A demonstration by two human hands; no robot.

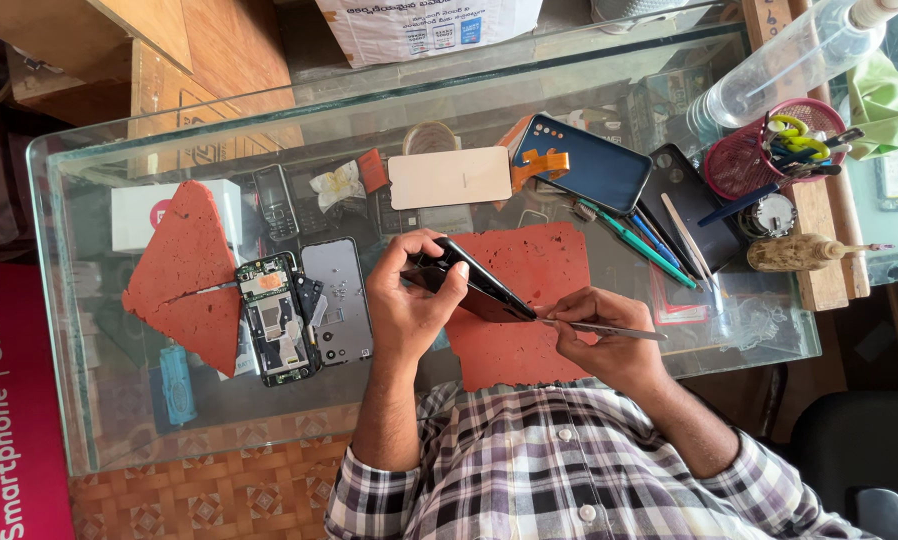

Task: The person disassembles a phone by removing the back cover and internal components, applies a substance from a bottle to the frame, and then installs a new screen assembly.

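Note:
My left hand [409,300] grips a black smartphone [484,287] and holds it tilted on edge above a red work mat [529,255] on the glass table [99,420]. My right hand [599,335] pinches a thin metal tool [614,329]. The tool's tip touches the phone's lower edge, at the seam. To the left lie an opened phone with its circuit board bare [274,320] and a grey back cover [337,295].
A torn red mat piece [184,270], a white box [129,215] and a keypad phone [274,200] lie at left. Behind are a beige back panel [449,177], a blue phone [589,165] and pens [649,240]. At right stand a red tool basket [759,165] and a plastic bottle [779,65].

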